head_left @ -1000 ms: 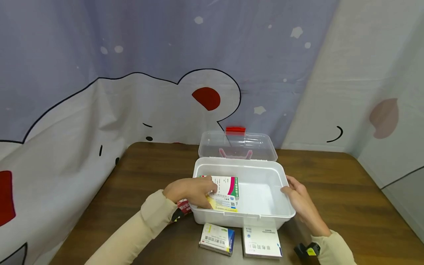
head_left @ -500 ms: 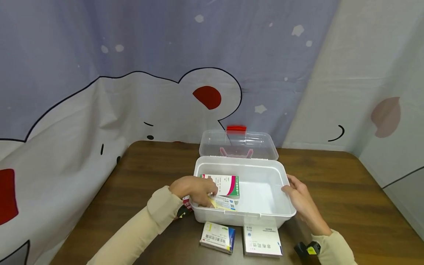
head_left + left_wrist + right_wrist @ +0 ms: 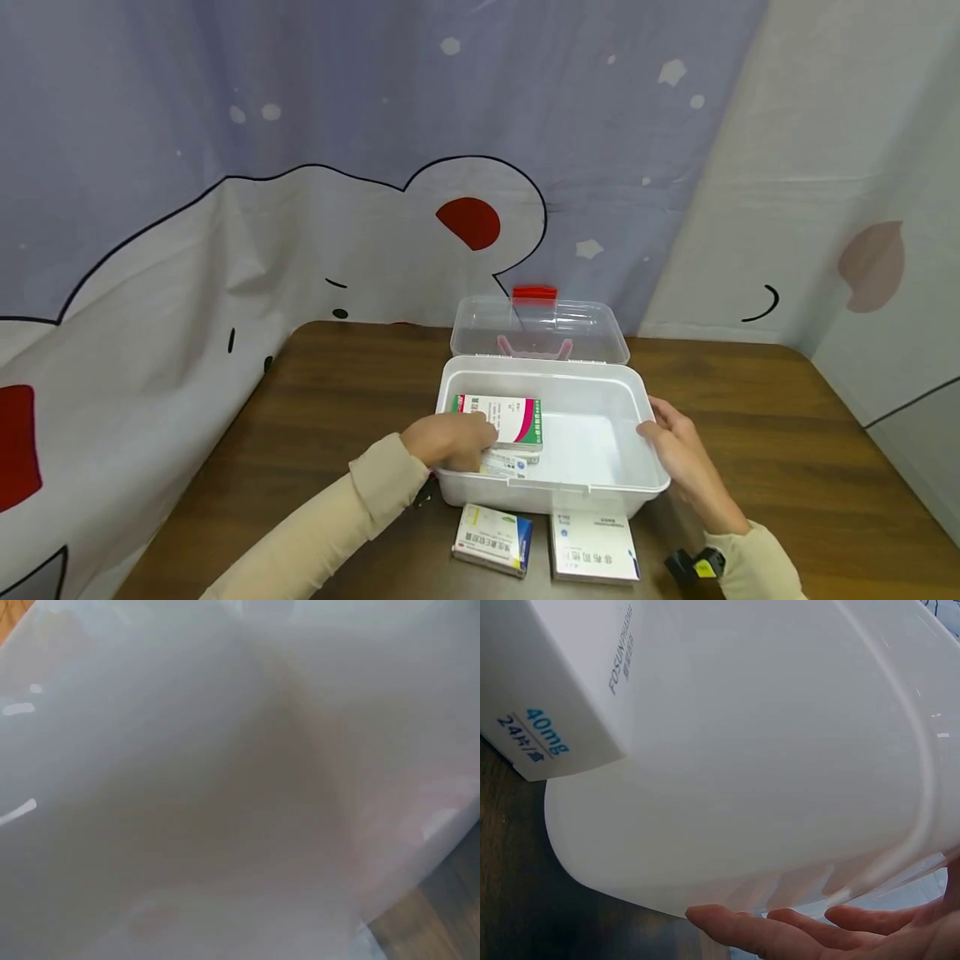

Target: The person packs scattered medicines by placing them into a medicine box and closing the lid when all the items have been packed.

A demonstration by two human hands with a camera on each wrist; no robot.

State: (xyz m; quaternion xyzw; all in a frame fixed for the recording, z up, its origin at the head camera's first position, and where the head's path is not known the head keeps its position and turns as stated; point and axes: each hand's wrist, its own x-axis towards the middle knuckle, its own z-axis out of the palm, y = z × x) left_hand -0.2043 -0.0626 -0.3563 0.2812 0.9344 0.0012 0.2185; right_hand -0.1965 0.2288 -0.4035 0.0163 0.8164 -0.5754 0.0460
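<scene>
A white plastic storage box (image 3: pixel 611 487) stands with its lid raised at the back. Inside, at its left end, lie a white medicine box (image 3: pixel 510 417) with green and magenta edging and, partly beneath it, a second white medicine box (image 3: pixel 504 463). My left hand (image 3: pixel 452 440) reaches over the left rim, fingers down at the second medicine box; its fingertips are hidden, so I cannot tell whether they grip it. My right hand (image 3: pixel 678 450) holds the storage box's right rim, thumb over the edge. In the right wrist view its fingers (image 3: pixel 769 930) lie along the outer wall.
Before the storage box lie a yellow, white and blue medicine box (image 3: pixel 491 540) and a larger white medicine box (image 3: pixel 594 550). The clear lid (image 3: pixel 585 325) with a red clasp (image 3: pixel 534 293) leans back. A printed curtain (image 3: pixel 330 225) hangs behind the wooden table (image 3: pixel 360 375).
My left hand has moved a little right and deeper into the storage box. The yellow part of the lower medicine box has gone out of sight beneath it. My right hand keeps its place.
</scene>
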